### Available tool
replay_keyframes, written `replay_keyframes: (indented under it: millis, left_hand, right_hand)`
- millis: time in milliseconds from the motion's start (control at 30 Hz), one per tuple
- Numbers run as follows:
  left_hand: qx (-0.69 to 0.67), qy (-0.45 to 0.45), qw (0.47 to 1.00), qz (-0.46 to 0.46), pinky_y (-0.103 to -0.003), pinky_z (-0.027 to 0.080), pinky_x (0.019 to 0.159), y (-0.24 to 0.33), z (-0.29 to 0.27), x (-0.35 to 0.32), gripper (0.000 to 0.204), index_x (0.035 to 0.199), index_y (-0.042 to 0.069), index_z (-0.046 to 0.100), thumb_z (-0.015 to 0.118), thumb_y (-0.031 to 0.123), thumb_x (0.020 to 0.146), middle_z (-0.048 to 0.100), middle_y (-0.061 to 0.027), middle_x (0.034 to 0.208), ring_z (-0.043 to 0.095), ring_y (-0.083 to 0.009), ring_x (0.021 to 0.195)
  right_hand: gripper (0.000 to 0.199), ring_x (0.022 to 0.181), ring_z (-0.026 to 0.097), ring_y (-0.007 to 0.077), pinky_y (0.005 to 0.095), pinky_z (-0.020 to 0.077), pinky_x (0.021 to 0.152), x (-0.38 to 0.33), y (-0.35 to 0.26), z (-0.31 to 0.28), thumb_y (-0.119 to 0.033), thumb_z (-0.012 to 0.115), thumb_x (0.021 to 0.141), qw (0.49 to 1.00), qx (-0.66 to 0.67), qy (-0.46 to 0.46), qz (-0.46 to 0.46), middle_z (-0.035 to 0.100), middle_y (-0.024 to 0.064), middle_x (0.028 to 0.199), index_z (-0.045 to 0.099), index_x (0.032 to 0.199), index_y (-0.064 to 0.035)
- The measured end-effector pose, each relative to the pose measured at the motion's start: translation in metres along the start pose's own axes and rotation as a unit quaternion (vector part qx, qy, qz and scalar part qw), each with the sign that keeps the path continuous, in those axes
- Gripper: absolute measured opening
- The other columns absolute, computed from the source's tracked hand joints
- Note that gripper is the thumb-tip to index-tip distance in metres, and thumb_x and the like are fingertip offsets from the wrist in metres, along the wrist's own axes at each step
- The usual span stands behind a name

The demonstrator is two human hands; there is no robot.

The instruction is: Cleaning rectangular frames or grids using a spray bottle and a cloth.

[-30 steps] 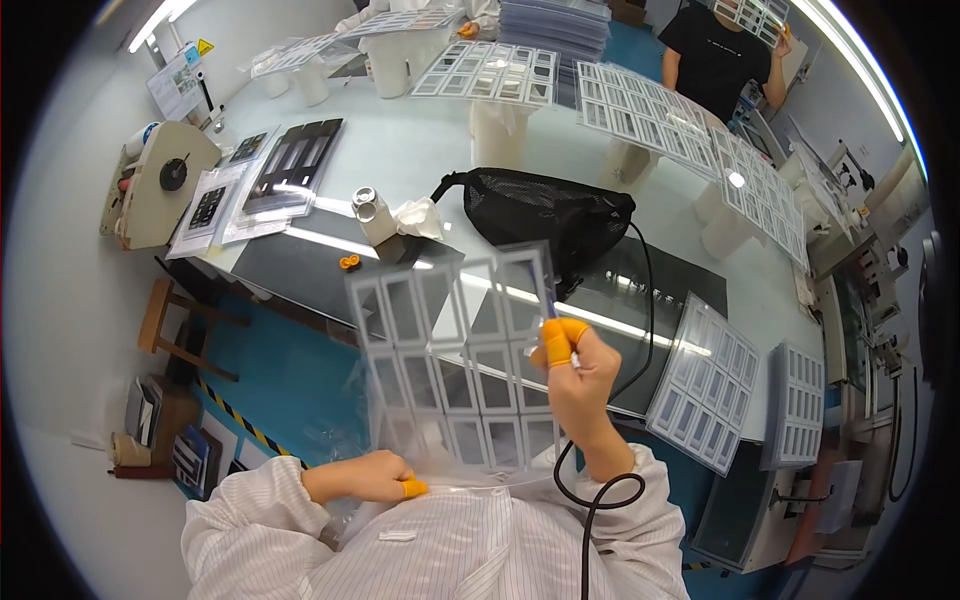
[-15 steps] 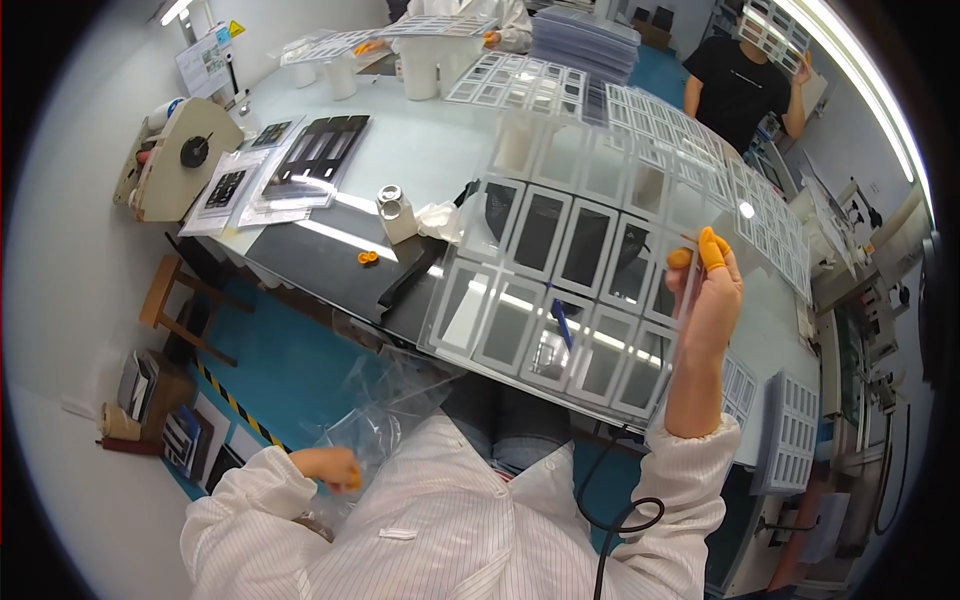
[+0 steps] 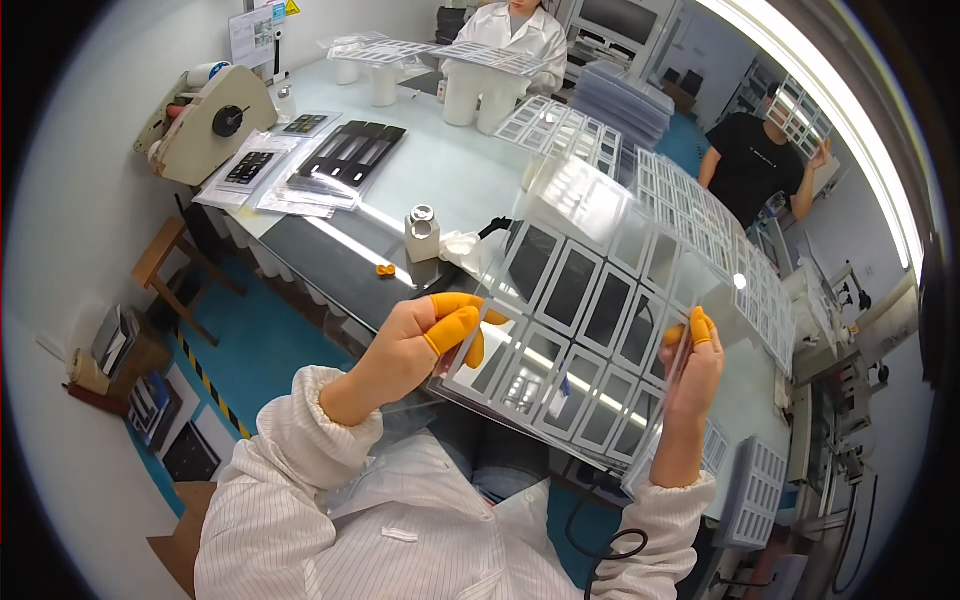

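Observation:
A clear plastic sheet (image 3: 597, 347) printed with rows of white-bordered rectangles is held up, tilted, above the near edge of the table. My left hand (image 3: 412, 347), with orange finger cots on its fingertips, pinches the sheet's left edge. On the opposite edge, my right hand (image 3: 693, 380) grips it with orange-covered thumb and fingertip. The dark work surface shows through the sheet, along with a small blue object too obscured to name. Left of the sheet stand a whitish bottle (image 3: 422, 240) with a metal top and a crumpled white wipe (image 3: 462, 250).
Similar sheets (image 3: 690, 205) lie along the table's right side, and a thick stack (image 3: 622, 105) stands behind. White tubs (image 3: 462, 97) support another sheet. Black panels (image 3: 350, 155) and a beige roll machine (image 3: 215, 125) occupy the left. Two people work beyond; a wooden stool (image 3: 180, 270) stands left.
My left hand has come up from low beside my body and taken hold of the sheet's left edge. The sheet and right hand have lowered slightly, and the head view has shifted.

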State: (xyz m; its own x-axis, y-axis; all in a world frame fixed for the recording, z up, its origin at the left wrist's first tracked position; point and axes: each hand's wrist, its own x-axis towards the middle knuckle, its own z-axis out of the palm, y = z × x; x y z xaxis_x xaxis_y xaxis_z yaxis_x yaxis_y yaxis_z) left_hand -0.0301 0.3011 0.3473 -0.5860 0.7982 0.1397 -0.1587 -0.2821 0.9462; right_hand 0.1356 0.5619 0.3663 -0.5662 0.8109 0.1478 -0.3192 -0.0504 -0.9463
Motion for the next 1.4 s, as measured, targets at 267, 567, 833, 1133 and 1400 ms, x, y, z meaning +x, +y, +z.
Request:
replay_keyframes:
  millis: [267, 567, 833, 1133, 1400]
  left_hand:
    - [0.310, 0.032, 0.889, 0.335, -0.023, 0.033, 0.040, 0.003, 0.036, 0.005, 0.020, 0.093, -0.007, 0.060, 0.060, 0.001, 0.074, 0.049, -0.0105, 0.056, 0.044, -0.0174, 0.042]
    - [0.487, 0.071, 0.743, 0.454, -0.027, 0.040, 0.039, -0.010, 0.082, -0.002, 0.017, 0.059, -0.002, 0.052, 0.067, 0.004, 0.064, 0.047, -0.0086, 0.055, 0.048, -0.0196, 0.042]
    - [0.448, 0.053, 0.768, 0.455, -0.027, 0.042, 0.049, 0.025, 0.079, 0.009, 0.037, 0.094, 0.000, 0.057, 0.070, 0.023, 0.069, 0.051, -0.0076, 0.071, 0.049, -0.0202, 0.059]
    - [0.456, 0.108, 0.687, 0.556, -0.027, 0.045, 0.065, 0.091, 0.069, 0.056, 0.031, 0.092, 0.001, 0.060, 0.071, 0.006, 0.064, 0.053, -0.0089, 0.090, 0.048, -0.0214, 0.081]
    - [0.541, 0.058, 0.578, 0.608, -0.025, 0.044, 0.062, 0.111, 0.070, 0.056, 0.023, 0.079, 0.002, 0.062, 0.072, 0.007, 0.060, 0.051, -0.0068, 0.082, 0.048, -0.0194, 0.076]
  right_hand:
    - [0.021, 0.078, 0.049, 0.0145, 0.0260, 0.0379, 0.069, -0.014, -0.053, 0.064, -0.011, 0.062, 0.076, 0.804, -0.418, -0.031, -0.422, 0.054, 0.0049, 0.085, 0.054, 0.093, -0.0010]
    - [0.021, 0.063, 0.043, 0.0238, 0.0336, 0.0361, 0.056, -0.042, -0.074, 0.116, -0.009, 0.065, 0.066, 0.692, -0.528, -0.037, -0.490, 0.046, 0.0094, 0.066, 0.046, 0.066, -0.0010]
    - [0.012, 0.064, 0.039, 0.0236, 0.0324, 0.0324, 0.062, -0.046, -0.069, 0.075, 0.001, 0.058, 0.070, 0.687, -0.482, -0.021, -0.544, 0.044, 0.0085, 0.067, 0.046, 0.072, -0.0005]
    - [0.009, 0.068, 0.037, 0.0238, 0.0316, 0.0313, 0.062, -0.067, -0.061, 0.064, 0.002, 0.054, 0.074, 0.712, -0.454, -0.073, -0.531, 0.043, 0.0100, 0.074, 0.047, 0.080, -0.0005]
    - [0.012, 0.069, 0.039, 0.0256, 0.0329, 0.0322, 0.062, -0.073, -0.062, 0.063, 0.003, 0.055, 0.072, 0.671, -0.483, -0.078, -0.558, 0.044, 0.0111, 0.075, 0.047, 0.081, 0.0001]
